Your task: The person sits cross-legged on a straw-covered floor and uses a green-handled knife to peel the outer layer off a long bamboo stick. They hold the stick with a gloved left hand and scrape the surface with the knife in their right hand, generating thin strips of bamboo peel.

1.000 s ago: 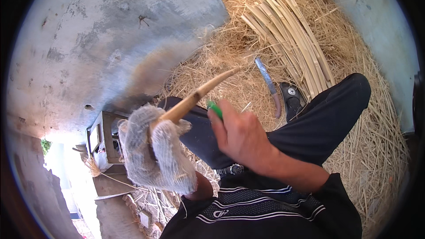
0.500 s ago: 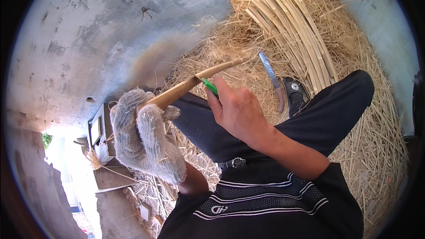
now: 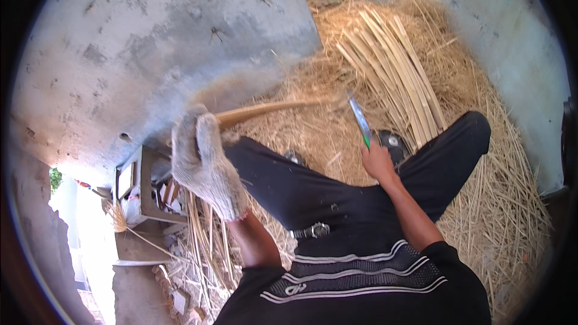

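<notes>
Gloved left hand [image 3: 203,165] grips a tan bamboo strip [image 3: 271,110]; at three o'clock, bare right hand [image 3: 378,161] clasps a green-handled knife [image 3: 360,121], mid-shaving; next stroke likely needs blade against strip.

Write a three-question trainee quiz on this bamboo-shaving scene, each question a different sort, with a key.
1. True or false: the left hand wears a knit glove.
2. The right hand holds: A) a hammer B) a knife C) a saw.
3. Fill in: the gloved hand grips a bamboo ___.

Key: 1 true; 2 B; 3 stick. A bundle of split strips lies on the straw beyond the knees.
</notes>
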`<state>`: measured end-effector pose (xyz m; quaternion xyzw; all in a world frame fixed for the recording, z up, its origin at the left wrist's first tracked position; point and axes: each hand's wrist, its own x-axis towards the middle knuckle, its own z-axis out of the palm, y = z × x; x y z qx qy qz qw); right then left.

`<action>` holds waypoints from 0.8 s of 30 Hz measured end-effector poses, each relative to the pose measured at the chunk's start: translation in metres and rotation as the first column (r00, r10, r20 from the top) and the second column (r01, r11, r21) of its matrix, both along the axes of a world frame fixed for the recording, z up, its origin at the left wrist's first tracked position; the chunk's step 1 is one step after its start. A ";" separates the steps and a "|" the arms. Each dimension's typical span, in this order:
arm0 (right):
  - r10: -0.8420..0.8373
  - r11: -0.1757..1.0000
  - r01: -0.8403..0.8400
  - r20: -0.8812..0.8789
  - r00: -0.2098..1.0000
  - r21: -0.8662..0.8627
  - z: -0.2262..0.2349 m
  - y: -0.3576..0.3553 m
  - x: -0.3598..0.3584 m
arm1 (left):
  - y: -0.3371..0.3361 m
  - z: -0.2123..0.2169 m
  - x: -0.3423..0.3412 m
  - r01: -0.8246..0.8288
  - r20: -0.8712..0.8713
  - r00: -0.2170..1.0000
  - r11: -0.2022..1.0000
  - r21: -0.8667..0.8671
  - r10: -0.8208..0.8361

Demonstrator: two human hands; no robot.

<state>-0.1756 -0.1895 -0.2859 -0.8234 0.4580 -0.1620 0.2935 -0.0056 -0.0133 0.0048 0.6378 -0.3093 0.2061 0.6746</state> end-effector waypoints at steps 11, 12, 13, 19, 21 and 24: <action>0.223 0.974 -0.220 0.395 0.891 -0.054 0.176 0.047 0.075 | -0.007 0.003 -0.005 0.022 0.191 0.980 0.991 0.133 -0.048; 0.162 0.983 -0.180 0.303 0.939 0.034 0.163 0.042 0.083 | -0.007 0.003 -0.004 0.019 0.213 0.976 0.990 0.137 -0.048; 0.095 0.995 -0.097 0.230 0.968 -0.005 0.125 0.017 0.084 | -0.009 0.007 -0.010 0.094 0.134 0.985 0.988 0.119 -0.110; 0.321 0.945 -0.313 0.450 0.833 -0.095 0.161 0.016 0.080 | -0.001 -0.015 0.007 0.113 0.246 0.960 0.990 0.088 -0.132; 0.316 0.947 -0.302 0.506 0.803 -0.113 0.165 0.025 0.087 | 0.011 -0.003 0.023 0.200 0.217 0.947 0.964 0.176 -0.236; 0.304 0.952 -0.246 0.471 0.828 -0.182 0.161 0.032 0.098 | -0.002 -0.010 0.013 0.093 0.281 0.953 0.993 0.075 -0.110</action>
